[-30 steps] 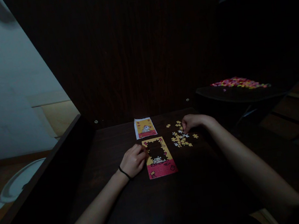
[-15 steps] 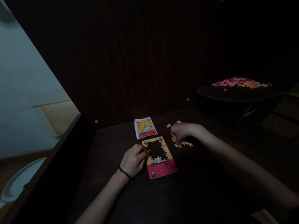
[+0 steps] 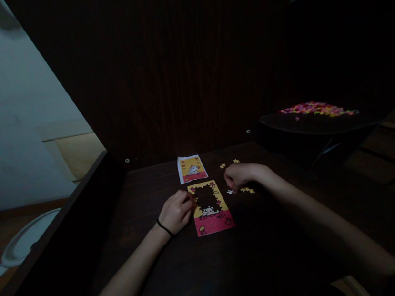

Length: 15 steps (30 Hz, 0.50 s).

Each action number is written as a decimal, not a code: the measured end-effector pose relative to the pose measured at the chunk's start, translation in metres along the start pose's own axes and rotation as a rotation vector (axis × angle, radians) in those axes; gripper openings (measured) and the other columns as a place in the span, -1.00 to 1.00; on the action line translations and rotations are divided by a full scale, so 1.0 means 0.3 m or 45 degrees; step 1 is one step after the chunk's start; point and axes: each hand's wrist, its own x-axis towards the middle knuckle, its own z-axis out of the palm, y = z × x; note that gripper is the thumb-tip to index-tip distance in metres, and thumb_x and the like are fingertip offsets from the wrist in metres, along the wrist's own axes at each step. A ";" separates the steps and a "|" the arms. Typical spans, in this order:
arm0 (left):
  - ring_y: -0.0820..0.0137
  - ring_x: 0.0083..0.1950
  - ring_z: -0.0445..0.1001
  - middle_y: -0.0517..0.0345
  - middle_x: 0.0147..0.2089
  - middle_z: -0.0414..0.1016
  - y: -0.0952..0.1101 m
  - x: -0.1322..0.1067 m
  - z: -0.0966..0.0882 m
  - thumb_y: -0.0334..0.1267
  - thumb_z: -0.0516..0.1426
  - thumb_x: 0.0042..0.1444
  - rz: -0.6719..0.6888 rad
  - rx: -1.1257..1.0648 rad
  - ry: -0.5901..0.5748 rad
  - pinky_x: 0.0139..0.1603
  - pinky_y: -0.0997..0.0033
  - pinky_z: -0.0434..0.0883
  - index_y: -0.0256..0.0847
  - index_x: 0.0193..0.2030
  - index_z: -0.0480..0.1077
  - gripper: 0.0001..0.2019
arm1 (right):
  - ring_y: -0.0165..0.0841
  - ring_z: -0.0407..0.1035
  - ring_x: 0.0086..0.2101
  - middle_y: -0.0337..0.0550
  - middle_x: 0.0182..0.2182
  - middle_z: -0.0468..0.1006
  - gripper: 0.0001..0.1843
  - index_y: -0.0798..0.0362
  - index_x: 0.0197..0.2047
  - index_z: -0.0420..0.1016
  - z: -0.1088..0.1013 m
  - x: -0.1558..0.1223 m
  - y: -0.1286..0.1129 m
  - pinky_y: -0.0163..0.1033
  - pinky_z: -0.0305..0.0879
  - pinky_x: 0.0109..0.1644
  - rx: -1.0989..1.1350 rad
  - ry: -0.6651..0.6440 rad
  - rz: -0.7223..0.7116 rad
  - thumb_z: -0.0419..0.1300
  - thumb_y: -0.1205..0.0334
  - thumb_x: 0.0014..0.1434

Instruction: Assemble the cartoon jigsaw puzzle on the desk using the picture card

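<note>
A partly assembled jigsaw puzzle (image 3: 216, 223), yellow above and pink below with part of a white animal, lies on the dark table, its middle an open gap. My left hand (image 3: 177, 211), a black band at its wrist, rests at the puzzle's left edge with curled fingers; their tips are hidden. On the puzzle's right, my right hand (image 3: 236, 176) is closed, fingertips down among loose pieces; anything in its fingers is hidden. A white puzzle piece (image 3: 229, 192) lies just below those fingertips. Several yellow puzzle pieces (image 3: 248, 190) lie beside it, and others (image 3: 236, 161) farther back.
Behind the puzzle lies a paper reference picture (image 3: 193, 168). A pile of pink and mixed-colour small pieces (image 3: 317, 109) sits on a dark raised surface (image 3: 310, 127) at right. A dark upright panel (image 3: 174, 74) closes the back; a low side board (image 3: 66, 221) borders the left.
My right hand has shifted slightly left, its fingertips still low. The white piece has moved a little left, and yellow pieces near the fingers are now less visible. My left hand stays put.
</note>
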 end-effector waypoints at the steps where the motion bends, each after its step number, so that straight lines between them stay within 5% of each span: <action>1: 0.36 -0.27 0.26 0.06 -0.27 0.33 0.001 0.000 0.000 -0.45 -0.07 0.06 -0.003 0.004 0.003 -0.30 0.40 0.28 -0.26 -0.37 0.37 -0.80 | -0.41 0.29 -0.48 -0.27 -0.53 0.43 -0.82 0.09 -0.51 0.41 0.002 0.002 0.001 -0.36 0.13 -0.44 -0.022 0.005 0.004 0.27 0.31 -0.31; 15: 0.36 -0.27 0.25 0.06 -0.28 0.32 -0.002 -0.002 -0.001 -0.45 -0.07 0.04 0.014 0.014 0.001 -0.30 0.39 0.28 -0.25 -0.37 0.37 -0.79 | -0.43 0.25 -0.49 -0.28 -0.52 0.38 -0.85 0.10 -0.51 0.37 -0.001 -0.011 -0.021 -0.36 0.12 -0.44 -0.056 -0.010 -0.007 0.24 0.36 -0.26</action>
